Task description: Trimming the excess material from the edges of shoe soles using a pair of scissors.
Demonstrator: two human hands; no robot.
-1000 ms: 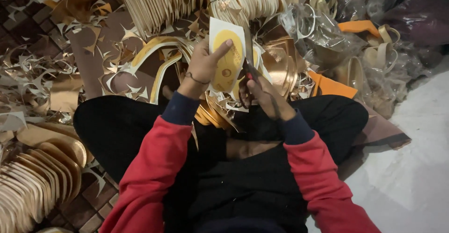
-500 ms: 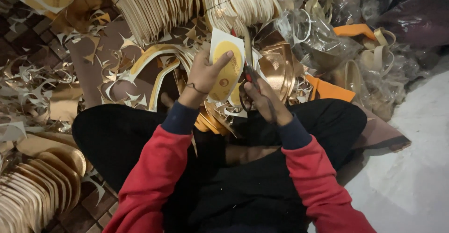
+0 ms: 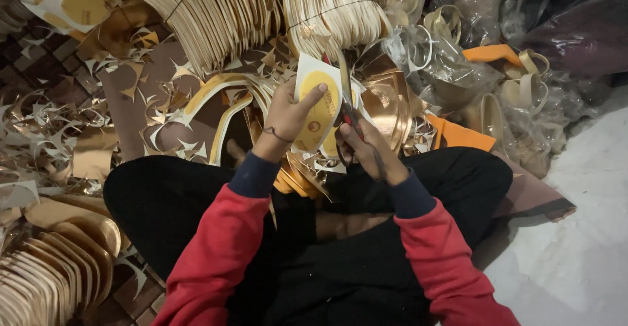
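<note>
As I sit cross-legged on the floor, my left hand (image 3: 288,113) pinches a white card with a yellow oval (image 3: 317,103), thumb across its face, holding it upright above my lap. My right hand (image 3: 366,149) is closed round the handles of a pair of scissors (image 3: 347,107), whose blades rise along the card's right edge. Bundled stacks of gold-edged cut pieces (image 3: 216,12) lie beyond; pointed paper offcuts (image 3: 46,123) litter the left; more stacked pieces (image 3: 52,260) sit by my left knee.
</note>
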